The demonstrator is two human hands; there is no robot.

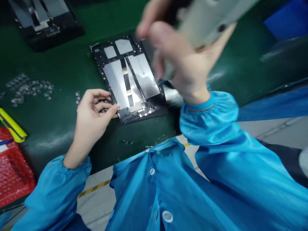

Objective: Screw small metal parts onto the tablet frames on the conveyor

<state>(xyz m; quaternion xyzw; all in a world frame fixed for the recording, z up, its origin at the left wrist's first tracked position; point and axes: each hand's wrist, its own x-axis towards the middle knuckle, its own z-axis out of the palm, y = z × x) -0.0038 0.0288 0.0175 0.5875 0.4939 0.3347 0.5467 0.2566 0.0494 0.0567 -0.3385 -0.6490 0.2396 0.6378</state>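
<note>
View: head camera, looking down on a green work mat (60, 64); only view given.
Left hand (92, 112): at the lower left corner of the open tablet chassis (127, 77), thumb and fingers pinched together on a small dark part (104, 104), too small to name more closely.
Right hand (183, 64): raised above the right half of the chassis, wrapped tight round a grey power tool (211, 19); heavily blurred, tip hidden, so contact with the chassis impossible to tell.
Tablet chassis: flat on the mat, back open, silver plates and a dark flex strip down the middle exposed, tilted a little against the mat's edge.
Nearby: scatter of loose small parts (29, 88) well to the left; yellow-handled tool (12, 126) and red tray (12, 173) at the left edge; a second opened device (45, 22) at the far left corner, well apart.
Step in hand, as judged: part held at the frame's corner, tool poised above, not seen in contact.
Next move, as judged: calls for a steady part against the frame and the tool brought down square, clear of the flex strip and the left fingertips.
</note>
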